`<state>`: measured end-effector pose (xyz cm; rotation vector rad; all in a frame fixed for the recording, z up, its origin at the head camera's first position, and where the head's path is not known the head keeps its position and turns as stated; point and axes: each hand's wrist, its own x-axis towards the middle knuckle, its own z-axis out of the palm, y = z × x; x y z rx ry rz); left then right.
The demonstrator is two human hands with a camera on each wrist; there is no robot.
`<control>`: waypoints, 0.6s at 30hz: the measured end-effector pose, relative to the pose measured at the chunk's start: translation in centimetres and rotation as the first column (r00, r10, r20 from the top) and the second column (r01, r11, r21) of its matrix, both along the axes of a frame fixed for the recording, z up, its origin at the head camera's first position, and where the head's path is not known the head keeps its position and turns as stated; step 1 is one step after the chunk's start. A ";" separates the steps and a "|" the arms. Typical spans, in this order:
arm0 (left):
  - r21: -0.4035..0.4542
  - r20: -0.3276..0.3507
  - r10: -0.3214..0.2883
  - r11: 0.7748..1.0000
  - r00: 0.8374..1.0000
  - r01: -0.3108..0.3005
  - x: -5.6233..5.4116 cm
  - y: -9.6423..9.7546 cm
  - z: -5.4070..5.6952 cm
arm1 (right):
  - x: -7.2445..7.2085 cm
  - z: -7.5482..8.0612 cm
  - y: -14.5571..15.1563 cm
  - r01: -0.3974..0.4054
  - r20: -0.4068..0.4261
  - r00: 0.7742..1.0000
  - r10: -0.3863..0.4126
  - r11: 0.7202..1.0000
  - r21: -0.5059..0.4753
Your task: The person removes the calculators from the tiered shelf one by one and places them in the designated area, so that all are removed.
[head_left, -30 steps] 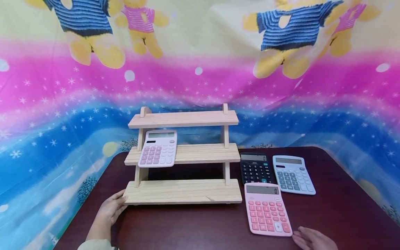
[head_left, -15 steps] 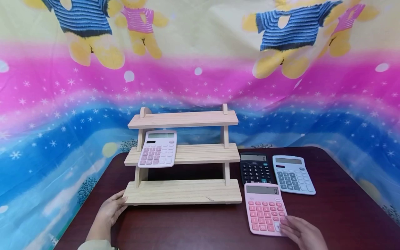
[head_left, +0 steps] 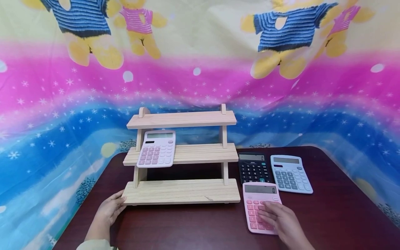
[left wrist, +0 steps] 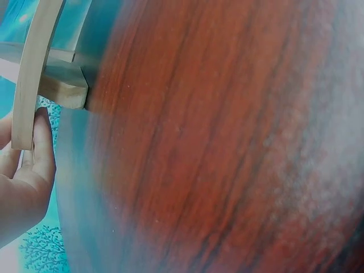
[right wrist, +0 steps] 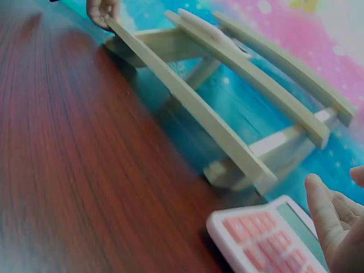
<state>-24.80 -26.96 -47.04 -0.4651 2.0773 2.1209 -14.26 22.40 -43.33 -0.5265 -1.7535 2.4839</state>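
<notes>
My left hand [head_left: 107, 211] grips the left end of the lowest board of a three-tier wooden display shelf [head_left: 184, 192]. In the left wrist view, thumb and fingers lie on either side of that board [left wrist: 29, 85]. Over a pink calculator [head_left: 260, 189] at the shelf's right hovers my right hand [head_left: 285, 219], hiding part of the keys. Its fingers look fairly straight in the right wrist view, above the pink calculator [right wrist: 267, 242]; whether they touch it I cannot tell. A white calculator with mauve keys [head_left: 157, 150] leans on the middle tier, at the left.
Behind the pink calculator lie a black calculator [head_left: 253, 168] and a pale blue one [head_left: 290, 173], on the dark red-brown table [head_left: 175, 229]. A printed cloth backdrop [head_left: 187, 83] hangs close behind and around the table.
My right hand has moved left and forward from beside the pink calculator to over its keys. My left hand stays on the shelf; the view has shifted slightly.
</notes>
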 end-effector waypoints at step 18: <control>-0.028 -0.003 -0.006 1.000 1.000 0.006 0.3 0.3 0.8 | -2.3 0.3 -3.1 -0.237 -0.082 0.970 0.227 0.961 -0.143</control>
